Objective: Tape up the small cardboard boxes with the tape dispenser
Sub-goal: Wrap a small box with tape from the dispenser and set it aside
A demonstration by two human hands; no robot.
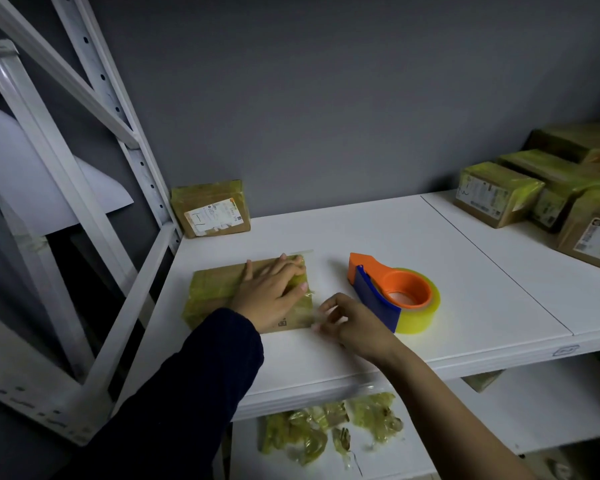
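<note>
In the head view the small box (212, 285) lies lengthwise left to right on the shelf (465, 271), the left hand (271, 292) pressing its right end with flat fingers, while the right hand (354, 323), curled at its near corner (any pinch lost in blur), sits nearest the tape dispenser (395, 296), just rightward.

Illumination is dim and even: the white shelf (465, 271) is the brightest surface, and the grey wall (326, 98) darkens toward the upper corners. The dispenser (395, 296) casts only a faint, soft-edged shadow to its left. Wide-angle distortion bows the rack (94, 188) uprights and the shelf front; the right hand (357, 327) shows slight motion blur at the fingers, and the boxes (568, 202) at the right edge are soft.
</note>
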